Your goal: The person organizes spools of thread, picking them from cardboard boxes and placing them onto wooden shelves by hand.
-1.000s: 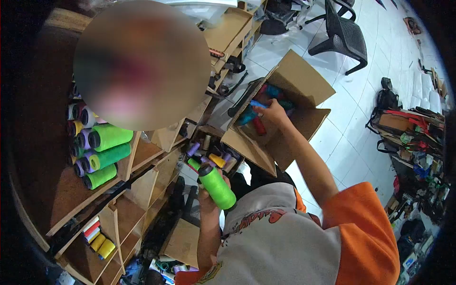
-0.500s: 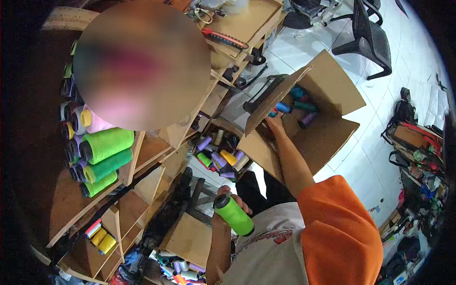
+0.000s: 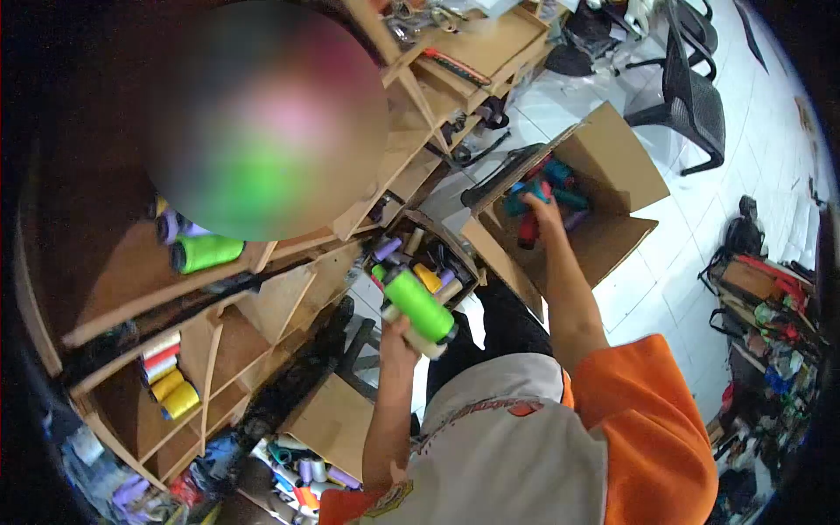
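Green spool (image 3: 420, 303), in left hand (image 3: 399, 338)

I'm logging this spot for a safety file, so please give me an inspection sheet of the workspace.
Surface: wooden shelf, spools in some compartments.
Things: green spool held; more spools inside open cardboard box.
Clutter: mixed pile at far right.
Hands: left hand grips the green spool; right hand inside the box, grip unclear.
Cables: black strip beside shelf, cable or strap unclear.
Surroundings: black chair, tiled floor.

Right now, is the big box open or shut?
Open: the box has its flaps spread, with the right hand among spools inside.
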Demonstrator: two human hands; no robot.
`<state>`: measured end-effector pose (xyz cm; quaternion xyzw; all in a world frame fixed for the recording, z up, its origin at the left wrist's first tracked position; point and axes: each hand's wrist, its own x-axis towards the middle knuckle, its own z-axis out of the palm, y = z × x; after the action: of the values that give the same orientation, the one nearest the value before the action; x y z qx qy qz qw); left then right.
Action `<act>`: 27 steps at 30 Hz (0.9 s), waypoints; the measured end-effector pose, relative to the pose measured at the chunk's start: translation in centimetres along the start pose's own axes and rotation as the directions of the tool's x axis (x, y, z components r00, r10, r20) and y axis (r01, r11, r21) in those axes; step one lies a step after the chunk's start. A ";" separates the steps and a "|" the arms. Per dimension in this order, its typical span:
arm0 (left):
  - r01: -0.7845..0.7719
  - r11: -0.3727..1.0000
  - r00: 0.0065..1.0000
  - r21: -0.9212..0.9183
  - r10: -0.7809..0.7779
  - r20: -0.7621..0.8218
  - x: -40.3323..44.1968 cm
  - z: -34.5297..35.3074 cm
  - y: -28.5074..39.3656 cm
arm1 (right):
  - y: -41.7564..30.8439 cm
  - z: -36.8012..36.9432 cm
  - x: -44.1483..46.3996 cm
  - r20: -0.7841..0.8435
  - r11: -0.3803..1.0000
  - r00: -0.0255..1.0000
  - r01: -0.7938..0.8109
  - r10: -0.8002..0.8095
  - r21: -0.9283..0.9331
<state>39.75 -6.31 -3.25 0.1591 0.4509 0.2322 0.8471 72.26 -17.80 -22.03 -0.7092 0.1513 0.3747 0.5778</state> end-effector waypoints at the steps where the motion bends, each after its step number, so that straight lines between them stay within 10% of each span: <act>1: 0.000 1.000 0.994 -0.010 0.001 0.109 0.8 -0.3 0.6 | -1.3 -0.4 -0.8 0.004 0.999 0.999 0.042 -0.042 0.012; 14: -0.207 0.978 0.958 0.004 0.202 0.202 -2.6 1.7 4.6 | -15.6 4.3 -30.7 0.660 0.907 0.700 -0.039 -0.274 0.419; 22: -0.131 0.962 0.947 -0.240 0.194 0.258 -6.7 -4.2 5.3 | -12.2 14.9 -42.3 0.835 0.887 0.511 0.457 -0.205 -0.062; 27: -0.202 0.955 0.921 -0.218 0.261 0.288 -10.6 -8.8 5.9 | -8.1 18.5 -46.2 0.864 0.938 0.490 0.340 -0.115 -0.068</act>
<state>25.72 -6.51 2.12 0.1674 0.2653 0.3435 0.8852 39.81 -8.32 15.30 -0.5110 -0.2894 0.6065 0.5360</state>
